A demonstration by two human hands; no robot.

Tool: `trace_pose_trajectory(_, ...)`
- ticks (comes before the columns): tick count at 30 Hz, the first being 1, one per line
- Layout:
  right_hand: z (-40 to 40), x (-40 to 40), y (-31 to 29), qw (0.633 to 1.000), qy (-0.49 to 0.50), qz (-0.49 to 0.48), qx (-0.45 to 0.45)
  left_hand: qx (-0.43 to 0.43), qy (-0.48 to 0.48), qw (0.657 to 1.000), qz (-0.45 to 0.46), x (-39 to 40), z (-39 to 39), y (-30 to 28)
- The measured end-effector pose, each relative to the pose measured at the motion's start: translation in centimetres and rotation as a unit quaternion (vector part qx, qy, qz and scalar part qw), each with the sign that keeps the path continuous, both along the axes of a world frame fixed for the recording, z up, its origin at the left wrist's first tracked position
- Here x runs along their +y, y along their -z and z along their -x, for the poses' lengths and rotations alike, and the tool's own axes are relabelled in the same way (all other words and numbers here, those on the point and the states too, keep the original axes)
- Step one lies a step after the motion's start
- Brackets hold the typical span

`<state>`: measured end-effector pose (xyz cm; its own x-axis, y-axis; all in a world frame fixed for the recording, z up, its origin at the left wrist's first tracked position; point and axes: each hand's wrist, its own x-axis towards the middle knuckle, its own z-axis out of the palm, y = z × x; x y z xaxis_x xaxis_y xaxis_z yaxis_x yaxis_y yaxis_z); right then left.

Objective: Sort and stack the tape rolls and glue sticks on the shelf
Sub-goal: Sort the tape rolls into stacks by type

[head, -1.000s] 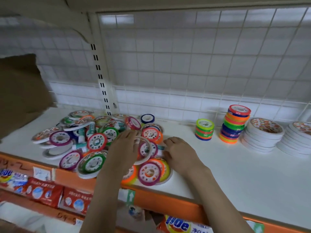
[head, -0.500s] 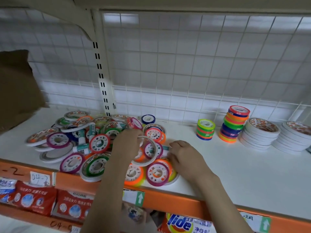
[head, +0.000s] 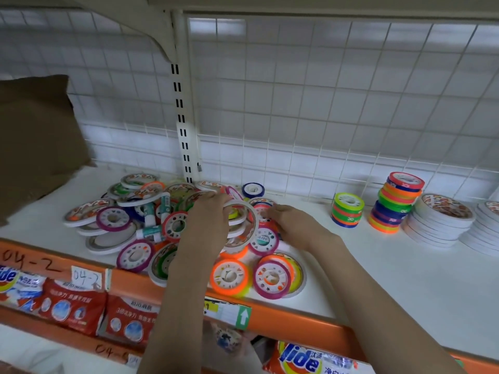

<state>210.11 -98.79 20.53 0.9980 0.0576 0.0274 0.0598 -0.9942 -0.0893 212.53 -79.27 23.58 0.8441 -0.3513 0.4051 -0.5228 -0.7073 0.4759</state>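
White shelf (head: 378,268) (edge tag "04-2" (head: 86,277)), left hand (head: 209,220) fingers round white tape rolls (head: 241,225), right hand (head: 294,225) fingers curled, grasp unclear.

Both forearms rise from the bottom edge toward mid-frame. The left hand (head: 209,220), back toward the camera, has its fingers curled round something at center. The right hand (head: 293,225) lies just right of it, palm down, fingers bent.
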Motion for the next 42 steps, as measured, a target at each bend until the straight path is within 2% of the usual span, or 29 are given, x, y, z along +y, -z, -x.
trace_pose_trajectory(6,-0.5,-0.7,0.0,1.0,-0.023,0.003,-0.007,-0.039,-0.003,0.999,0.021,0.4,0.8,-0.6)
trace_pose_trajectory(10,0.3,-1.1,-0.2,1.0,0.008,0.002,-0.029,-0.058,0.007,0.997,0.055,-0.5,1.7,-1.2)
trace_pose_trajectory(13,1.7,-2.0,-0.1,0.996,0.047,-0.01,-0.078,-0.061,0.023,0.996,0.066,-1.7,1.9,-1.2)
trace_pose_trajectory(16,3.7,-3.3,0.2,0.992,0.062,-0.035,-0.104,-0.042,0.042,0.996,0.066,-3.5,2.3,-1.0)
trace_pose_trajectory(21,6.5,-4.5,1.3,0.993,0.045,-0.067,-0.091,-0.024,0.051,0.997,0.044,-5.9,3.3,-0.5)
trace_pose_trajectory(25,6.6,-4.6,1.8,0.993,0.014,-0.085,-0.085,0.003,0.059,0.997,0.048,-6.7,3.5,-0.4)
trace_pose_trajectory(32,6.6,-4.7,2.1,0.994,-0.011,-0.091,-0.067,0.038,0.049,0.998,-0.006,-6.7,2.9,-0.1)
trace_pose_trajectory(37,6.6,-6.0,0.7,0.986,0.029,-0.092,-0.133,0.061,0.052,0.997,0.013,-7.3,3.3,-0.6)
trace_pose_trajectory(39,6.6,-7.0,-0.5,0.98,0.055,-0.081,-0.171,0.05,0.06,0.997,0.027,-7.6,3.4,-0.9)
trace_pose_trajectory(42,6.4,-9.5,-1.9,0.976,0.109,-0.062,-0.179,0.018,0.075,0.996,0.042,-8.2,3.3,-1.1)
